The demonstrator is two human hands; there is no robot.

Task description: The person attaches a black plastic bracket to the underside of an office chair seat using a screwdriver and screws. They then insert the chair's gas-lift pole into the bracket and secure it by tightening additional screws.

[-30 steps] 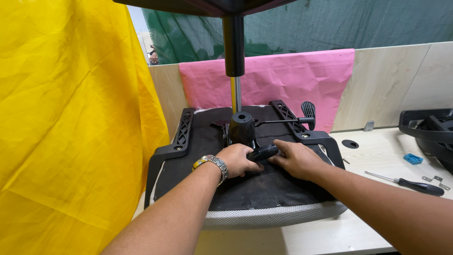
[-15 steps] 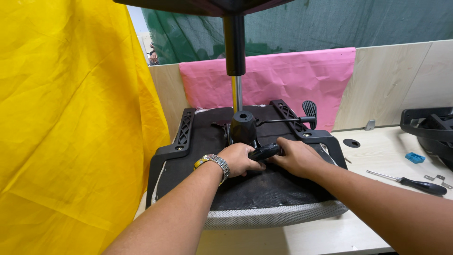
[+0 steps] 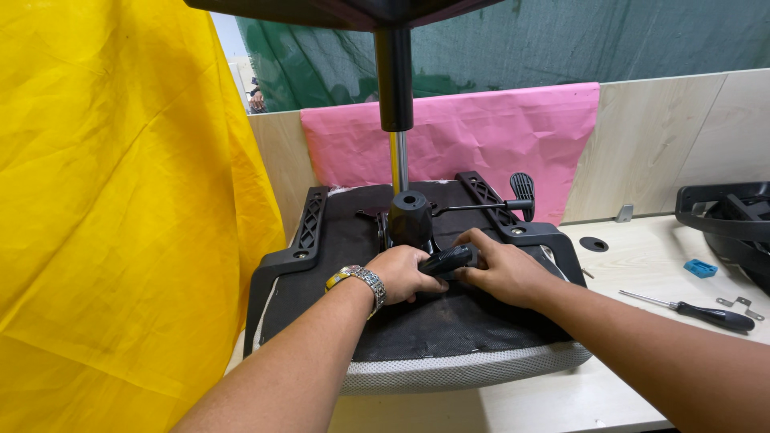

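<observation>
Hiding the mechanism [image 3: 411, 220] base, both hands clasp a black handle [image 3: 447, 259]

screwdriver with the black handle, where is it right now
In the head view the screwdriver lies on the pale table at the right, apart from both hands, between the upturned chair seat and a small metal bracket, just below a blue block.

Yellow sheet [image 3: 120, 200] hanging at left, pink cloth [image 3: 473, 144] over far wooden partition [image 3: 674, 144], green netting [image 3: 561, 40] beyond, black-handled screwdriver [image 3: 706, 313] on right tabletop [image 3: 642, 265] near small blue block [image 3: 700, 268] and metal bracket [image 3: 739, 305]
</observation>
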